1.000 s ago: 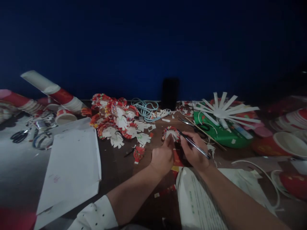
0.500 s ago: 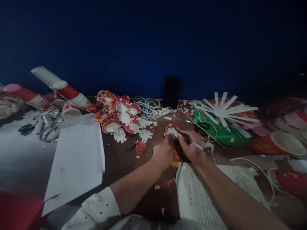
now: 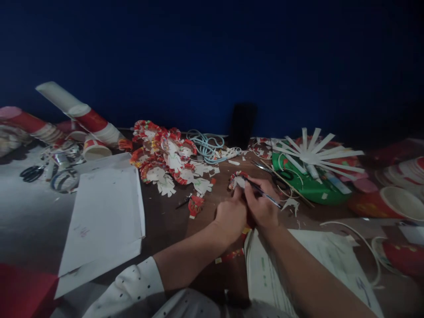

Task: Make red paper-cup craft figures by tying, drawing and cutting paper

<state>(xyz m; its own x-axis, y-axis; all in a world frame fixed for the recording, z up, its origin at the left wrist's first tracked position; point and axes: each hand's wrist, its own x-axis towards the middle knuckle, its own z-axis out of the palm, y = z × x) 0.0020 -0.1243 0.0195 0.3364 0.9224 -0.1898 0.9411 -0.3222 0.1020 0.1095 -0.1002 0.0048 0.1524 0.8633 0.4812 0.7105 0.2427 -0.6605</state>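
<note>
My right hand is closed around a dark pen, its tip down at a small white paper figure with a curly red and white rim. Beside it, my left hand is closed, its fingertips pressed on the near edge of that paper figure; its thumb is mostly hidden. Left of my hands lie a small red paper piece and a heap of similar paper figures with curly red rims and white hand-like cutouts.
A white sheet lies on the left, near black-handled scissors and stacked paper cups. Blue cord and a dark phone-like slab are at the back. Right: white paper strips over green material, with another cup.
The view has shifted slightly. My hands have drawn closer together, and my left hand sits a little further right. The pen stays in my right hand at the paper figure.
</note>
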